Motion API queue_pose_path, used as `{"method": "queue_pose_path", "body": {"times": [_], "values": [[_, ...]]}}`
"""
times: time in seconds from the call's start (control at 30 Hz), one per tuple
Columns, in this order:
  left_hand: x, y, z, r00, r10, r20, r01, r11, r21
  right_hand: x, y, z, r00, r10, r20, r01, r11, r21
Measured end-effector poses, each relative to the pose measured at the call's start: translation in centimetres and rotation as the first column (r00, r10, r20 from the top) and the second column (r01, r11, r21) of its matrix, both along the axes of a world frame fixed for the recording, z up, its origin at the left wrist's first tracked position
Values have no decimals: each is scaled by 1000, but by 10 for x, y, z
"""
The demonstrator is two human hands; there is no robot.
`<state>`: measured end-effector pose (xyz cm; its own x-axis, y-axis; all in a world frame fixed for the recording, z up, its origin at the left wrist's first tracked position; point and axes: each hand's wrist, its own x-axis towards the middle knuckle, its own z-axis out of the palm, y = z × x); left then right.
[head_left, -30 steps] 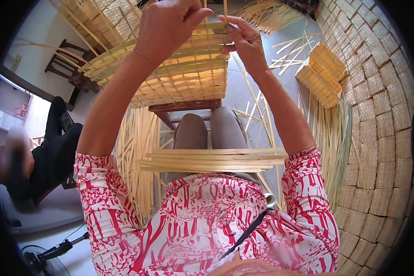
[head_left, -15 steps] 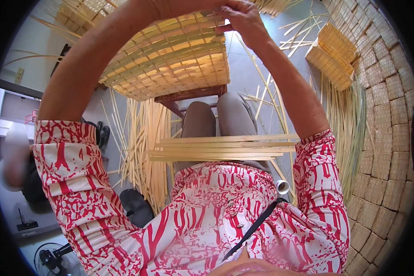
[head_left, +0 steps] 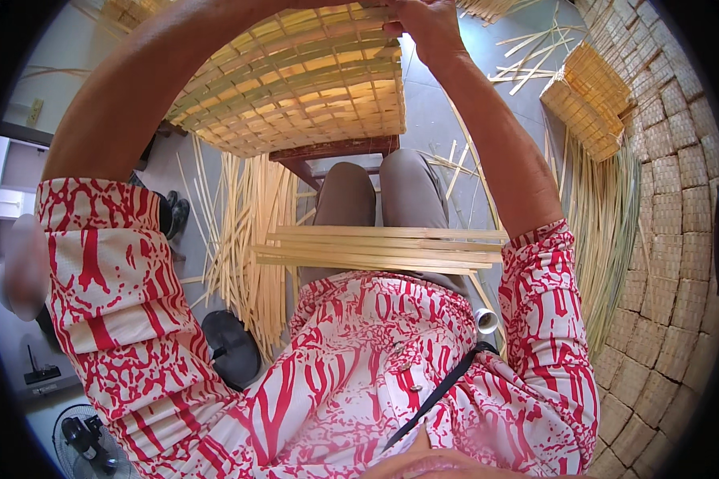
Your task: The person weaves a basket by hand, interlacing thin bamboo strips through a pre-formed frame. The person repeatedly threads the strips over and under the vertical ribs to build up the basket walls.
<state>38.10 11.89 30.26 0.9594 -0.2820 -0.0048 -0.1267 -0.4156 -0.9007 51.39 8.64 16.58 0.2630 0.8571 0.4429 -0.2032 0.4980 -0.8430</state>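
Note:
A woven basket [head_left: 295, 88] of pale and greenish flat strips rests on its side on a dark red-brown wooden stool [head_left: 335, 148] in front of my knees. My right hand [head_left: 426, 25] is at the basket's upper right corner, its fingers closed on the edge there; the fingertips are partly hidden. My left forearm [head_left: 144, 72] arches over the basket's far left side and runs out past the upper edge, so the left hand is cut off. Several flat strips [head_left: 375, 247] lie crosswise on my lap.
Loose strips [head_left: 256, 231] are heaped on the floor left of the stool, and a long bundle [head_left: 599, 215] lies at the right. Beyond it sits another woven basket [head_left: 587, 100], beside a wall of stacked woven pieces [head_left: 663, 263]. A fan [head_left: 88, 443] stands lower left.
The basket and both hands sit slightly higher in view, and the left hand has passed out beyond the upper edge. The right hand stays at the same corner.

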Motion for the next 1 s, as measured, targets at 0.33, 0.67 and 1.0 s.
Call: {"method": "queue_pose_path", "body": {"times": [0.33, 0.67, 1.0], "values": [[27, -19, -19, 925, 375, -60, -380, 920, -93, 13, 15, -14, 998, 58, -17, -56, 995, 82], [23, -5, -52, 844, 432, 319, -263, 850, -456, 13, 32, -22, 995, 95, -23, -92, 990, 104], [-60, -38, -49, 706, 434, 560, -145, 862, -485, -3, -8, 15, 991, -44, 124, 62, 986, -152]]}}
